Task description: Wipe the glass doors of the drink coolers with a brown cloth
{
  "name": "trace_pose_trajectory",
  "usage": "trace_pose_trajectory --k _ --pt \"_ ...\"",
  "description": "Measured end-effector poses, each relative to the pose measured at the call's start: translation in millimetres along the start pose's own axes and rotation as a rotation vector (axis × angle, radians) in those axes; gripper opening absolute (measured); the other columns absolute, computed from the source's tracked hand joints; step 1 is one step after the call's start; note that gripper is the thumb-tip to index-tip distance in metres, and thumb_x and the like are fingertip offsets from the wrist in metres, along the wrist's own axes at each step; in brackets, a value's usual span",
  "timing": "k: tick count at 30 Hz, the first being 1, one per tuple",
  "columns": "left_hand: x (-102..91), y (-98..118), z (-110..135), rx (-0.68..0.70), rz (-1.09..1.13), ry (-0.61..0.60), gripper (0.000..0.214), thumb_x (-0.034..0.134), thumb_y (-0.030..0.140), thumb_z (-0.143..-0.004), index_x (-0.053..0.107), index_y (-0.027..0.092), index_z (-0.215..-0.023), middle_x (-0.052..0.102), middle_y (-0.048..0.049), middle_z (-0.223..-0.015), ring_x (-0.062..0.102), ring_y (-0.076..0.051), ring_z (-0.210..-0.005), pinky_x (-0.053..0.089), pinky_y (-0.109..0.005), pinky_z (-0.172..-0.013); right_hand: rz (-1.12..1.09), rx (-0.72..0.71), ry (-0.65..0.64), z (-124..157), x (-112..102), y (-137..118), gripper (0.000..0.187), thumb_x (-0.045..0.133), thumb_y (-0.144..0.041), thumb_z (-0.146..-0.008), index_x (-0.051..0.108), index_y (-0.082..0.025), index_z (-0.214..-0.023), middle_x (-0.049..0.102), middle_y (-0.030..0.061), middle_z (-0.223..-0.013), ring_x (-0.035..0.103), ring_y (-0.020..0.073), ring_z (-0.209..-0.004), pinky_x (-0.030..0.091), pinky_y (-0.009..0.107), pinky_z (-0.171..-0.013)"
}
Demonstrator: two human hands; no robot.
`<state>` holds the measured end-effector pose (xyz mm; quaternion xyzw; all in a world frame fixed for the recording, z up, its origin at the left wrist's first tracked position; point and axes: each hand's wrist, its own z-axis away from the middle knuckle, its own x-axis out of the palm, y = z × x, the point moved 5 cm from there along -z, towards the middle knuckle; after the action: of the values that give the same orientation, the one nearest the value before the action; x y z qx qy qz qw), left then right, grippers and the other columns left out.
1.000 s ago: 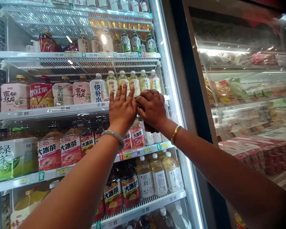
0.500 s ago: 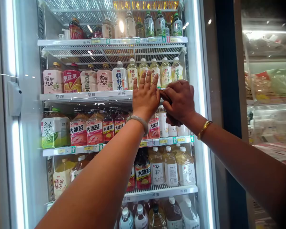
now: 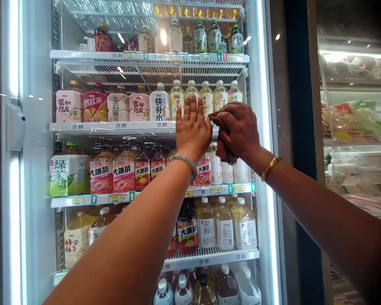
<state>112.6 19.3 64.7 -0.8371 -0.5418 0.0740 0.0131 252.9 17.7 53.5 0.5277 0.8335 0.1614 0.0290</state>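
Observation:
My left hand (image 3: 193,127) lies flat with its fingers stretched upward against the glass door (image 3: 38,178) of a lit drinks cooler. Just to its right, my right hand (image 3: 239,129) is closed around a bunched brown cloth (image 3: 226,150), which also touches the glass. Part of the cloth pokes out toward the left hand's thumb, and the rest hangs below the palm. Behind the door, partly covered by the hands, stand yellowish bottles (image 3: 220,95) with white caps. A jade-like bangle is on the left wrist and a gold one on the right.
Several shelves of bottled drinks fill the cooler, among them pink-labelled iced tea (image 3: 123,171) and a green tea jug (image 3: 70,171). A white box-like fitting (image 3: 15,127) sits on the door's left side. Beyond a dark frame, another shelf unit (image 3: 358,140) holds bagged goods.
My right hand has shifted slightly left and more of the cloth shows beneath it. The left hand's fingers have drawn closer together, still on the glass. The view has moved a little.

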Motion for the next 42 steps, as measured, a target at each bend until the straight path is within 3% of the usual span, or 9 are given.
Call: trace_pose_trajectory --k 4,6,12,19,25,29,33,37,42 --pt "0.7 0 0 0.014 -0.017 -0.012 0.071 0.042 0.024 -0.096 0.032 0.008 -0.165 0.024 -0.0128 -0.175 0.013 -0.029 -0.166 0.004 -0.053 -0.138 0.072 0.19 0.014 -20 6 6 0.034 0.047 -0.042 -0.104 0.07 -0.022 -0.117 0.064 0.0126 -0.134 0.053 0.0359 -0.131 0.046 0.062 -0.11" --pt "0.2 0 1 0.018 0.004 0.003 0.07 0.043 0.023 -0.096 0.034 0.01 -0.164 0.026 -0.0113 -0.175 0.013 -0.028 -0.166 0.004 -0.054 -0.138 0.078 0.212 0.008 -24 8 2 0.031 0.049 -0.04 -0.102 0.07 -0.024 -0.118 0.063 0.0119 -0.136 0.052 0.0369 -0.133 0.044 0.063 -0.111" --pt "1.9 -1 1 0.028 -0.02 0.028 0.068 0.042 0.024 -0.098 0.035 0.009 -0.164 0.025 -0.0119 -0.174 0.019 -0.03 -0.164 0.009 -0.054 -0.137 0.03 0.016 -0.071 -5 3 2 0.028 0.053 -0.042 -0.101 0.072 -0.026 -0.114 0.065 0.0105 -0.129 0.05 0.0359 -0.133 0.045 0.057 -0.108" --pt "-0.4 2 2 0.01 -0.127 -0.001 0.068 0.038 0.028 -0.1 0.032 0.014 -0.166 0.024 -0.0067 -0.175 0.016 -0.026 -0.165 0.009 -0.049 -0.138 0.082 0.107 -0.051 -32 7 4 0.025 0.059 -0.038 -0.096 0.07 -0.023 -0.112 0.065 0.0122 -0.13 0.051 0.0388 -0.129 0.046 0.06 -0.103" --pt "-2.6 3 3 -0.007 -0.094 -0.015 0.069 0.038 0.028 -0.098 0.033 0.017 -0.166 0.024 -0.0045 -0.175 0.017 -0.025 -0.165 0.009 -0.049 -0.138 0.011 -0.035 -0.113 -6 2 4 0.021 0.059 -0.038 -0.096 0.07 -0.027 -0.111 0.066 0.0072 -0.128 0.049 0.0347 -0.132 0.042 0.056 -0.11" --pt "-1.0 2 3 -0.012 -0.09 -0.023 0.07 0.038 0.029 -0.098 0.032 0.018 -0.166 0.026 -0.0019 -0.175 0.015 -0.025 -0.165 0.007 -0.048 -0.139 0.037 0.033 -0.1 -14 5 21 0.02 0.061 -0.04 -0.095 0.068 -0.026 -0.107 0.065 0.0093 -0.129 0.048 0.0324 -0.127 0.042 0.053 -0.106" --pt "-1.8 2 3 -0.016 -0.09 -0.027 0.069 0.036 0.032 -0.099 0.031 0.02 -0.167 0.026 0.0015 -0.175 0.013 -0.023 -0.166 0.006 -0.046 -0.139 0.086 0.089 -0.059 -30 11 12 0.021 0.058 -0.041 -0.097 0.066 -0.026 -0.109 0.065 0.0098 -0.132 0.043 0.0325 -0.126 0.04 0.055 -0.104" --pt "-3.5 2 3 -0.032 -0.077 -0.042 0.07 0.035 0.03 -0.098 0.032 0.02 -0.167 0.026 0.0014 -0.175 0.014 -0.023 -0.166 0.005 -0.046 -0.139 0.075 0.033 -0.089 -18 9 -2 0.025 0.053 -0.043 -0.1 0.069 -0.028 -0.112 0.064 0.0068 -0.133 0.044 0.0333 -0.134 0.039 0.056 -0.108" --pt "-1.7 2 3 -0.034 -0.065 -0.042 0.072 0.033 0.032 -0.096 0.032 0.018 -0.166 0.027 0.0015 -0.174 0.012 -0.022 -0.166 0.003 -0.045 -0.139 0.03 0.014 -0.169 -7 3 10 0.03 0.05 -0.049 -0.101 0.069 -0.029 -0.114 0.064 0.0057 -0.135 0.045 0.0312 -0.136 0.039 0.056 -0.114"
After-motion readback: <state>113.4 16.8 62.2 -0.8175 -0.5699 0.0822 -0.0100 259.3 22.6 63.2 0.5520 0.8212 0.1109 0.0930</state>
